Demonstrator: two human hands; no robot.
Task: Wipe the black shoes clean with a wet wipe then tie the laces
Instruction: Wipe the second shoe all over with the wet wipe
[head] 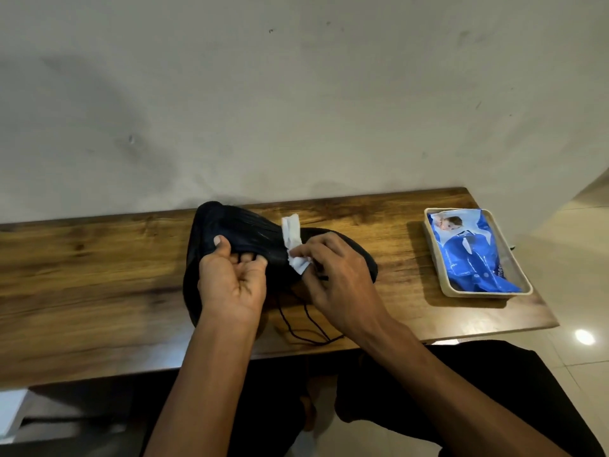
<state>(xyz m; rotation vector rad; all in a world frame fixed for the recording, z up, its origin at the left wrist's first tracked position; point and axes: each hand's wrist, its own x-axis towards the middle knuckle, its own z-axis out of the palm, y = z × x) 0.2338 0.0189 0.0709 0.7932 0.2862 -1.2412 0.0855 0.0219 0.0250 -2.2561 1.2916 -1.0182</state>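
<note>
A black shoe is tipped on its side on the wooden table, its ribbed sole turned up toward me. My left hand grips the shoe's near edge, thumb on the sole and fingers curled under. My right hand pinches a crumpled white wet wipe against the sole. A second black shoe lies mostly hidden behind my right hand. Loose black laces trail onto the table between my wrists.
A blue pack of wet wipes lies in a shallow beige tray at the table's right end. A pale wall stands right behind the table. My dark-clothed legs are under the front edge, with tiled floor to the right.
</note>
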